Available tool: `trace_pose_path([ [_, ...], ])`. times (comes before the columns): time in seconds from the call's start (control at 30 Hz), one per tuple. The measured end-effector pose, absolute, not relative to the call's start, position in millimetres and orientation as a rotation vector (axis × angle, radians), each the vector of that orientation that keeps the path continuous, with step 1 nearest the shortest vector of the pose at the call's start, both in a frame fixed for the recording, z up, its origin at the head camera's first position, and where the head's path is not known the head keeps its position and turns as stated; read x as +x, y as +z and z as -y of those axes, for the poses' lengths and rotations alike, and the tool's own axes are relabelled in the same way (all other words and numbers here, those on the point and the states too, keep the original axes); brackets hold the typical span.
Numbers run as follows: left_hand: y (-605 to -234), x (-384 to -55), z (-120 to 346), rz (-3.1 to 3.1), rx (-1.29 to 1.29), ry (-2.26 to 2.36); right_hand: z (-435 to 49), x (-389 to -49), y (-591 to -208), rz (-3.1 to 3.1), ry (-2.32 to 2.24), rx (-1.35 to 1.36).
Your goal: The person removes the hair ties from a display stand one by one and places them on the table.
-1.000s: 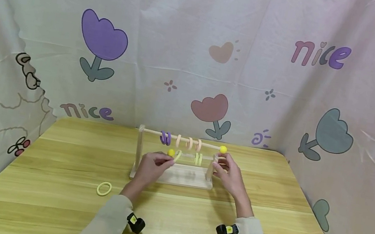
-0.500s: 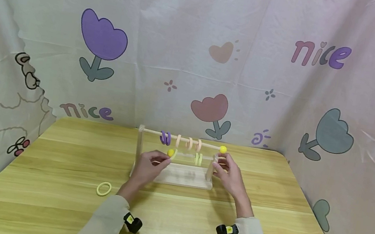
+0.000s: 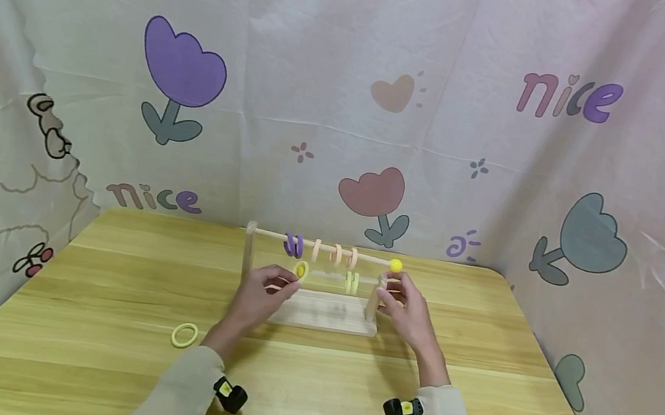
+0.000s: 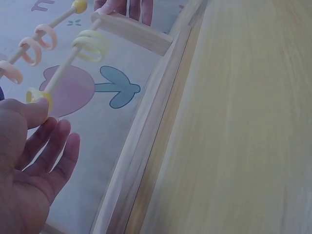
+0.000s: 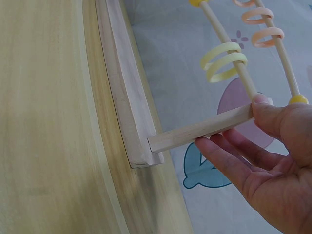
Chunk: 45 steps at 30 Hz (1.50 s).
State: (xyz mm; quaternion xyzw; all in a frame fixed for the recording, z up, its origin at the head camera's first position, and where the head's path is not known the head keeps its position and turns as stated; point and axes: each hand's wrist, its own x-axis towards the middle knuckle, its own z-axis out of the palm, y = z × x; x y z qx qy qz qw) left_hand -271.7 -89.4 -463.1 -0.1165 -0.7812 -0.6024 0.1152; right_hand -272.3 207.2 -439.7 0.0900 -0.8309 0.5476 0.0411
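My left hand (image 3: pixel 257 294) pinches a yellow ring (image 4: pixel 47 105) between thumb and fingertips at the left end of the lower rod (image 4: pixel 63 73). In the head view this ring encircles the yellow end ball (image 3: pixel 300 271). My right hand (image 3: pixel 407 312) holds the short right post (image 5: pixel 204 127) of the wooden stand (image 3: pixel 324 312), thumb at its top beside the rod. Two pale yellow rings (image 5: pixel 226 63) hang on the lower rod near that post. On the upper rod (image 3: pixel 373 259) hang two purple rings (image 3: pixel 293 245) and three peach rings (image 3: pixel 335 254).
Another yellow ring (image 3: pixel 184 335) lies flat on the wooden table (image 3: pixel 101 345), left of my left forearm. The upper rod runs from the tall left post (image 3: pixel 247 252) to a yellow ball (image 3: pixel 396 265) above my right hand. A patterned cloth (image 3: pixel 284 177) hangs behind the table.
My left hand has moved slightly left with its yellow ring, from just right of the lower rod's end ball to around it. My right hand has stayed on the post.
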Motion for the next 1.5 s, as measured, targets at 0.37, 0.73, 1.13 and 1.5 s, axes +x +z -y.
trace_pose_path([
  [0.37,-462.0,-265.8,95.7,2.259,-0.362,-1.798,-206.2,-271.5,-438.3,2.545,1.678,0.273],
  [0.73,-461.2,-262.5,103.2,2.309,-0.404,-1.758,-205.8,-271.1,-437.9,2.552,1.682,0.266],
  [1.13,-457.5,-255.4,109.3,2.436,-0.486,-1.69,-206.4,-271.1,-435.9,2.556,1.688,0.268],
  [1.5,-456.9,-247.4,115.7,2.535,-0.58,-1.599,-206.4,-271.2,-436.4,2.557,1.679,0.274],
])
